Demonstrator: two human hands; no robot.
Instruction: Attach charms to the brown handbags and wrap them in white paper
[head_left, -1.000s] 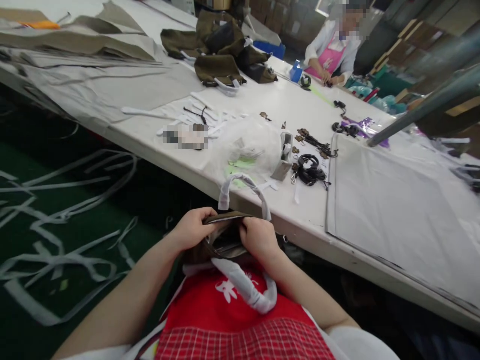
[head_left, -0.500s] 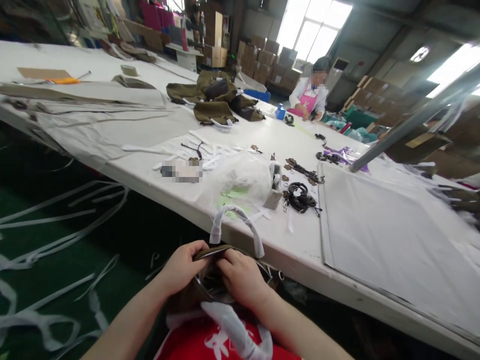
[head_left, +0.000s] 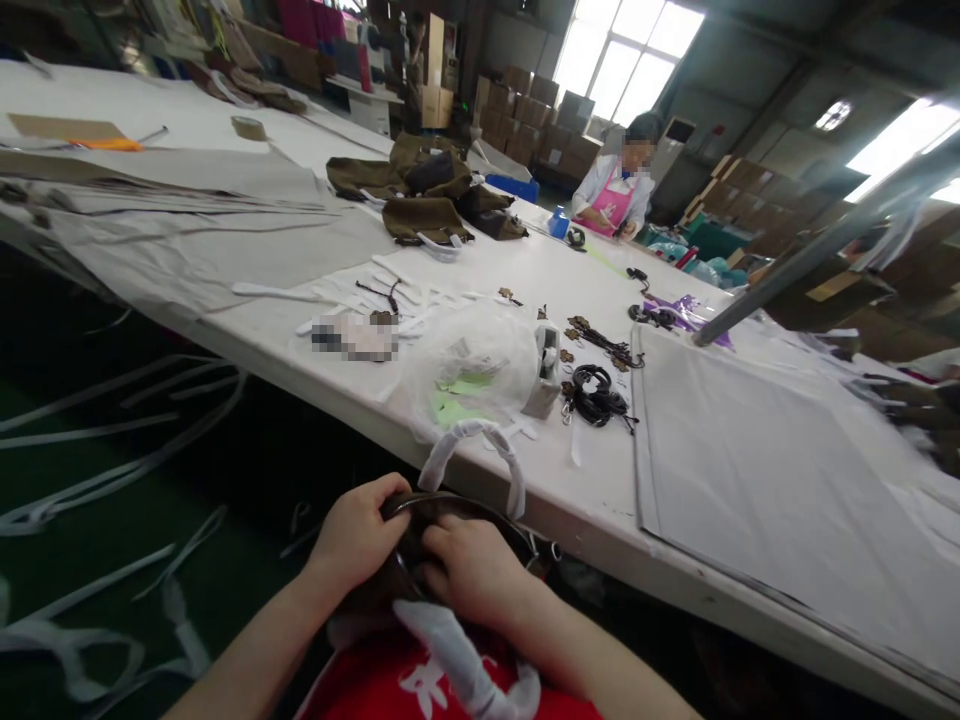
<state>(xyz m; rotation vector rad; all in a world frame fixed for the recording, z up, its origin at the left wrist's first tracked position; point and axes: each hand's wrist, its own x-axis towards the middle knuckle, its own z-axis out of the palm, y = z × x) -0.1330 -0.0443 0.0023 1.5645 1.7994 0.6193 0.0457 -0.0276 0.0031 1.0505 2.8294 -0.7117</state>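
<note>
A dark olive bag (head_left: 450, 503) with a zipped opening rests against my body, below the table's front edge. Its two handles are wrapped in white; the far wrapped handle (head_left: 480, 430) arches up over the table edge, and the near one hangs over my red apron (head_left: 390, 675). My left hand (head_left: 360, 530) is closed around the left side of the bag's rim. Inside the opening is my right hand (head_left: 476, 565), its fingers curled downward and their tips hidden. What they grip there, I cannot make out.
On the white table (head_left: 517, 245) lie a clear plastic bag (head_left: 480, 350), coiled black straps (head_left: 596, 395), corded tags (head_left: 600, 340), olive bags (head_left: 427, 215) and grey sheeting (head_left: 750, 450). A metal pole (head_left: 787, 260) slants at right. A co-worker in a pink apron (head_left: 613, 205) is at the far side.
My right hand has left the far zipped rim and dipped deeper into the bag. The opening is wider and rounder now. My left hand still holds the rim.
</note>
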